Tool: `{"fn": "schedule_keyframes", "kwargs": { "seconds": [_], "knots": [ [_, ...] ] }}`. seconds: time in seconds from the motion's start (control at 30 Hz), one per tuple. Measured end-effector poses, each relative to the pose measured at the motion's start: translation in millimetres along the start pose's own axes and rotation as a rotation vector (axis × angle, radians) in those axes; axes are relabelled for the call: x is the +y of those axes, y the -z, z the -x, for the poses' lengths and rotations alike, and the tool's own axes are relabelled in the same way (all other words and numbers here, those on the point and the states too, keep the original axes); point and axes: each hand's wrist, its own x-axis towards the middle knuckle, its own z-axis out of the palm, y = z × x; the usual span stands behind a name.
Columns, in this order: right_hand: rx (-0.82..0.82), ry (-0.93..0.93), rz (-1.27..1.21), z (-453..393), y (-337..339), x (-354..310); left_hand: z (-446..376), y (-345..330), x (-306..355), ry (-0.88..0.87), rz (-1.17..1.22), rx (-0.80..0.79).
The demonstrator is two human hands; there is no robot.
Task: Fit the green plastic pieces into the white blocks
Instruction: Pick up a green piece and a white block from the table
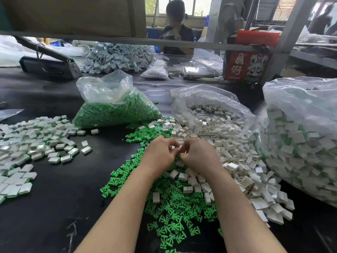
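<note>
I judge us midway: both my left hand (160,152) and right hand (197,155) curl fingers round a small white plastic block (179,143), a spread of finished white-and-green blocks (36,143) lies on the black desk (73,198), and heaps of loose green plastic pieces (173,212) wait.

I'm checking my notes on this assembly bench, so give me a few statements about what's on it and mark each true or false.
1. The left hand and right hand meet over the loose parts. True.
2. The bag of green pieces lies right of the hands. False: it lies behind and to their left.
3. Finished blocks are spread out at the left. True.
4. The red box stands on the near edge. False: it stands at the far side.
</note>
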Motion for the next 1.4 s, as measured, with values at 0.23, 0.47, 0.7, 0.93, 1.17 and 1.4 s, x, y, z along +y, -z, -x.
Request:
{"fn": "schedule_keyframes", "kwargs": {
  "seconds": [0.23, 0.47, 0.7, 0.93, 1.17, 1.4],
  "knots": [
    [-0.004, 0.035, -0.035, 0.4, -2.2, -0.2, 0.5, 4.6, -8.1, 0.021, 0.028, 0.093],
    [-0.098, 0.185, 0.029, 3.3, -8.5, -13.8, -4.1, 18.5, -16.3, 0.088, 0.292, 0.234],
    [-0.022, 0.186, 0.087, 3.4, -14.5, -14.5, -0.1, 29.1, -10.7, 0.164, 1.082, 0.053],
    [0.089, 0.089, -0.347, 0.1, -5.6, -11.1, -0.5, 32.3, -10.3, 0.144, 1.128, 0.06],
    [-0.022, 0.069, -0.408, 0.0, 0.6, -2.9, 1.5, 33.4, -8.2, 0.136, 1.059, 0.044],
    [0.002, -0.052, -0.694, 0.8, 0.4, -4.2, 4.2, 36.0, -1.8, 0.111, 0.96, 0.056]
  ]
}}
